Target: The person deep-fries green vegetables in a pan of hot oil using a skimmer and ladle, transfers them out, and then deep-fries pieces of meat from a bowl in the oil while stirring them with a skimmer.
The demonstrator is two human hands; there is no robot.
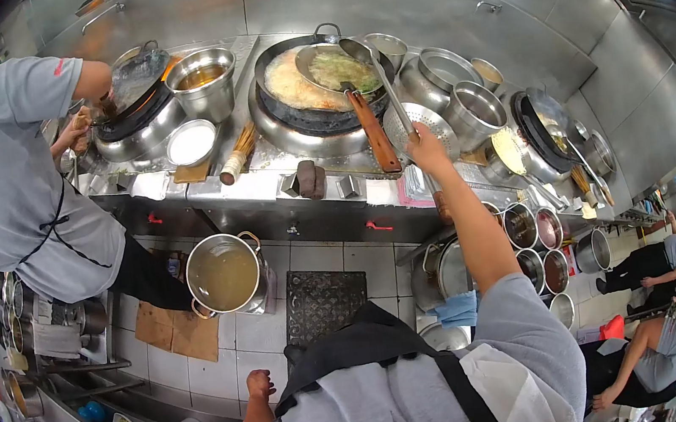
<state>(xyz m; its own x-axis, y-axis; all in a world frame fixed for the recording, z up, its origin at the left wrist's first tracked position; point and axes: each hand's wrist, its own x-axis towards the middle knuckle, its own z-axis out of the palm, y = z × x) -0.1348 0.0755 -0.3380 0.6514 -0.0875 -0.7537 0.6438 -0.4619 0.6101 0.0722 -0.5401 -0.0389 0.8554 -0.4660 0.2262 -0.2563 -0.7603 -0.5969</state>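
My right hand [430, 148] is closed around the long metal handle of a ladle [392, 93], whose wooden end sticks out below my grip. The ladle's head reaches into a large black wok [261, 72] of bubbling, foamy liquid. In the wok sits a round strainer [340, 65] with greenish liquid in it; its wooden handle [375, 133] rests over the near rim. My left hand [260, 383] hangs low beside my body, its fingers curled with nothing visible in them. A perforated metal skimmer [441, 134] lies by my right hand.
Left of the wok stand a metal pot of amber liquid [201, 77], a bowl of white contents [192, 143] and a bamboo brush [238, 154]. A large pot [223, 274] stands below the counter. A co-worker [27, 183] works at another wok on the left. Several people are at the right.
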